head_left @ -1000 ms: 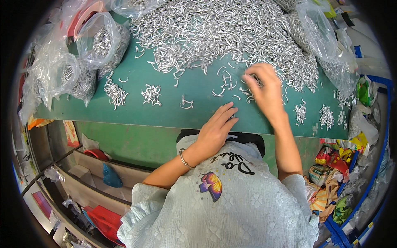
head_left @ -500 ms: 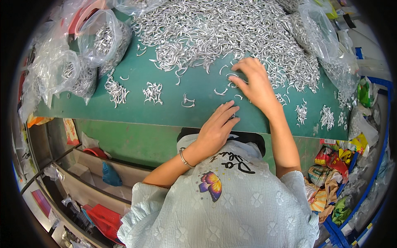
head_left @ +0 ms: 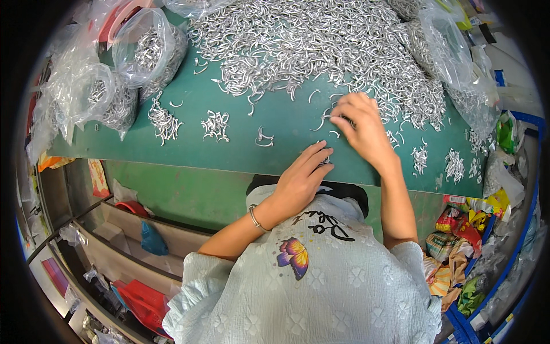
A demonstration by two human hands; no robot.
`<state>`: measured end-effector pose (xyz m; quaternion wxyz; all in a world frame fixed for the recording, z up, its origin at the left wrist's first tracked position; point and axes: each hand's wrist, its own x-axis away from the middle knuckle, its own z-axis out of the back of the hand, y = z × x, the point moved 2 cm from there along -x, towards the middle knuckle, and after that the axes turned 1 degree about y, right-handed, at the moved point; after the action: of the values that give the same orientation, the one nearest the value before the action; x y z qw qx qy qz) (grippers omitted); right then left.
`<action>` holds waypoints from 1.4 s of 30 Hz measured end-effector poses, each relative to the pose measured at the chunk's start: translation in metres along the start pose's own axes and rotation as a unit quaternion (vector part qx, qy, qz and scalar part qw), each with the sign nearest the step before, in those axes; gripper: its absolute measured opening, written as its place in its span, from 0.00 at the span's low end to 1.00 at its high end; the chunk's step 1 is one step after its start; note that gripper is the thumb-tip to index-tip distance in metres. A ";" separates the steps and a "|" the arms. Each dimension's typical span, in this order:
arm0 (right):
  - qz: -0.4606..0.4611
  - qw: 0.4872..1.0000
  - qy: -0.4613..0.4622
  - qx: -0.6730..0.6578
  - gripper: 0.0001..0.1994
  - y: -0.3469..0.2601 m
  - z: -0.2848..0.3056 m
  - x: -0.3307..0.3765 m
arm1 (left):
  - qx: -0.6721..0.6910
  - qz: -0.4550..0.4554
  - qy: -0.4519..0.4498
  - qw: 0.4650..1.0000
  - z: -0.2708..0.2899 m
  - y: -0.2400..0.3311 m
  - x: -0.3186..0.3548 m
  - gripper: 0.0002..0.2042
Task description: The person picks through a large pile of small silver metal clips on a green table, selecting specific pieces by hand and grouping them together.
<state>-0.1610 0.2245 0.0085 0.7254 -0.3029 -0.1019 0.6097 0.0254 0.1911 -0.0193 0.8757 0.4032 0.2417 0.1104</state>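
My left hand [head_left: 302, 176] rests at the near edge of the green table, palm down. Its fingers lie together, curled over small silvery metal pieces [head_left: 325, 161] that show between thumb and forefinger; how many is hidden. Ahead and to the right, my right hand [head_left: 362, 125] is slightly blurred. Thumb and forefinger come together at a thin curved metal piece [head_left: 323, 121], which sticks out from their tips. Just behind that hand lies the front of a big heap of similar curved metal pieces [head_left: 309, 40]. A single piece [head_left: 334, 135] lies between both hands.
Small piles of pieces [head_left: 215, 125] stand left on the green table [head_left: 189, 155], others [head_left: 454, 165] right. Filled clear bags [head_left: 150, 57] crowd the left, with another bag [head_left: 452, 63] at the right. Below are shelves [head_left: 132, 235] and, at right, a blue frame [head_left: 530, 189] beside packets.
My right hand has come slightly nearer and to the right, its thumb and fingers closing. Loose curved pieces have shifted to its fingertips. My left hand stays nearly still.
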 end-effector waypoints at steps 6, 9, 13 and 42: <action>-0.099 0.992 0.059 0.051 0.03 0.013 0.025 0.010 | 0.000 0.001 -0.007 1.000 -0.001 0.000 -0.001 0.11; -0.123 0.989 0.079 0.007 0.03 0.015 0.029 0.012 | -0.001 0.005 -0.010 1.000 -0.001 0.000 -0.001 0.11; -0.152 0.985 0.057 -0.060 0.03 0.016 0.025 0.019 | -0.002 0.007 -0.010 1.000 -0.001 0.000 -0.001 0.12; -0.047 0.988 0.065 0.131 0.09 0.022 0.031 0.054 | -0.079 0.007 -0.055 0.995 -0.002 -0.003 -0.008 0.17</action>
<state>-0.1818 0.2871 0.0086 0.7920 -0.2390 0.0119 0.5617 0.0174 0.1872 -0.0197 0.9158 0.3401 0.1812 0.1133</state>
